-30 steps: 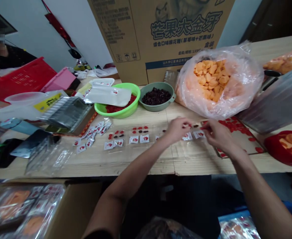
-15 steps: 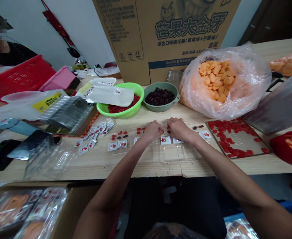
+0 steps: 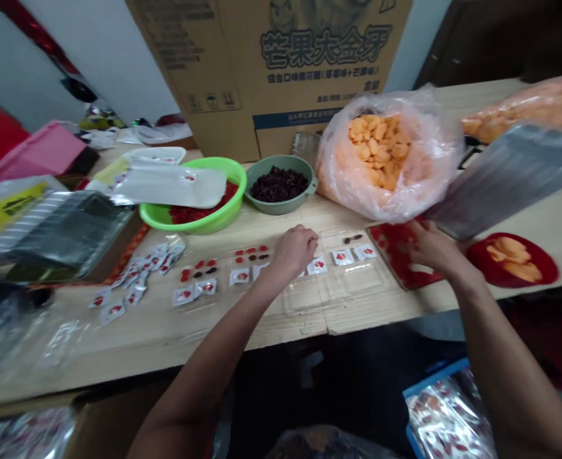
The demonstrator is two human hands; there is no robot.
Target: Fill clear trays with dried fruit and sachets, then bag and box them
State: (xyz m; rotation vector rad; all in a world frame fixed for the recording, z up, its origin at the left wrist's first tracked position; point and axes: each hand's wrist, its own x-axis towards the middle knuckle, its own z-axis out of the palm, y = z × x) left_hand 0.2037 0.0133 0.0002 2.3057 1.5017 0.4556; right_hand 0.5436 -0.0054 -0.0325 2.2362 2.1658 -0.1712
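Observation:
My left hand point(image 3: 294, 252) is closed over the row of clear plastic trays point(image 3: 357, 282); what its fingers hold, if anything, is too small to name. My right hand point(image 3: 431, 248), blurred, is over the red slices on a flat tray point(image 3: 395, 261) at the right; its finger state is unclear. The plastic trays hold small white packets point(image 3: 342, 257), red pieces point(image 3: 205, 263) and dark pieces point(image 3: 352, 239). Behind them stand a green bowl point(image 3: 237, 172) of red slices, partly covered by white trays point(image 3: 170, 185), and a grey-green bowl point(image 3: 281, 207) of dark pieces.
A large cardboard box point(image 3: 214, 64) stands at the back. Right of it sit a plastic bag point(image 3: 434, 153) of orange pieces, stacked clear trays point(image 3: 515, 172) and a red bowl point(image 3: 543, 261). Loose packets point(image 3: 134, 293) and a box of plastic lids point(image 3: 80, 242) lie at the left.
The view has turned to the right. My right hand has left the plastic trays and moved right to the red slices. My left hand stays over the row.

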